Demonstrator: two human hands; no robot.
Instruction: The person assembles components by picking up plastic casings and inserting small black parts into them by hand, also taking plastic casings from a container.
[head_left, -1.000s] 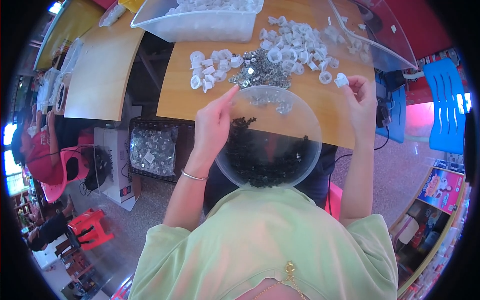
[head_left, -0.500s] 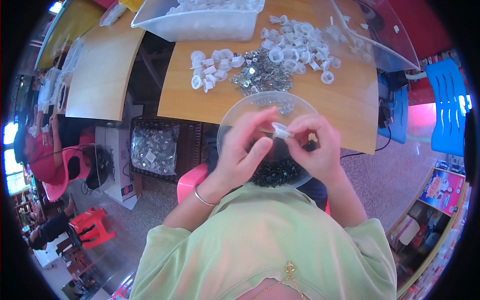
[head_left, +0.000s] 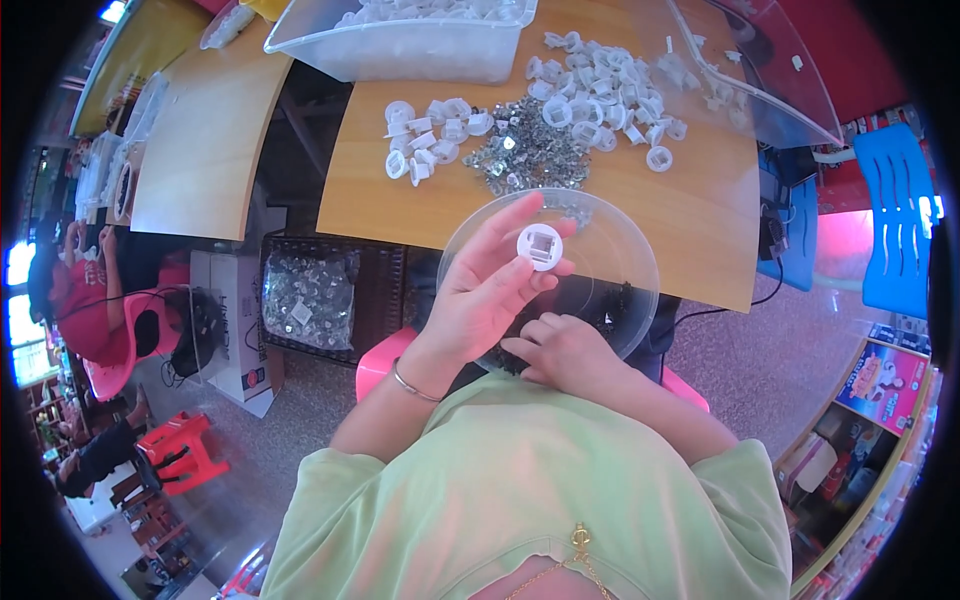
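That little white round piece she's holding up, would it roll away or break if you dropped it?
The white round cap looks like moulded plastic, so probably stiff and light: the left hand pins it with fingertips alone. Being flat and disc-shaped, it would more likely settle flat than roll far, like the same pieces lying still in the pile on the table. It seems unlikely to shatter.

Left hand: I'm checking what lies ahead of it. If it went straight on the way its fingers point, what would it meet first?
Probably the pile of small metal parts on the wooden table, past the clear bowl's far rim; depth is unclear. The left hand holds a white round cap.
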